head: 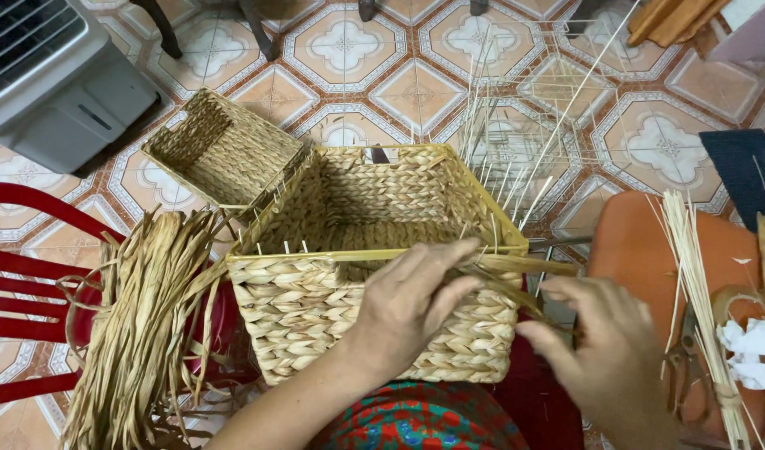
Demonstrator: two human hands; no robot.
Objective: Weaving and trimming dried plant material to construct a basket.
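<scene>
1. Hidden or cut off: the grey fan housing [53, 79] is cropped at the upper left corner; the red plastic chair [24, 275] runs off the left edge; scissors [681, 358] at the right are partly covered by pale reed sticks [699, 283] and hard to make out.
2. Packages and labels: none can be made out; crumpled white paper [749, 350] lies on the orange seat [649, 242] at the right.
3. Large woven basket [374, 250]: square, of braided straw on a yellow frame, resting on the person's lap, centre of view. A smaller woven basket [220, 150] lies tilted against its far left corner.
4. Left hand [412, 304]: fingers curled over the basket's near rim, pinching a flat straw strand [516, 287] against it.
5. Right hand [603, 346]: just right of the basket's near right corner, fingers narrowly closed on the strand's other end.
6. Bundle of loose straw [141, 325]: draped over the chair, left of the basket.
7. Bare wire frames [516, 142]: on the tiled floor [416, 83] beyond the basket.
</scene>
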